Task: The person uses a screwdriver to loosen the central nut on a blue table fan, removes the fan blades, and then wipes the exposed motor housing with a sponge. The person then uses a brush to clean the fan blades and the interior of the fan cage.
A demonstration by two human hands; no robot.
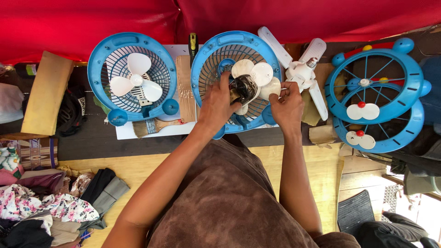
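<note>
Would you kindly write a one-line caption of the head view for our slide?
Left hand grips a dark motor in the middle blue fan housing; right hand pinches a white blade.

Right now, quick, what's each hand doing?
Left hand: closed around a dark crumpled cloth, pressed on the middle blue fan.
Right hand: fingers curled, pinching the fan's white blade.

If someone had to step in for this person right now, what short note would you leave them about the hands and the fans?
Left hand: gripping a dark, shiny part at the hub of the middle blue fan.
Right hand: fingers pinched at the edge of its white blades.
Beside it: a second blue fan with blades fitted, a brush below it, and two front grilles stacked at right.
Done: both fans carry blades. Left: neither has its front grille on.
</note>
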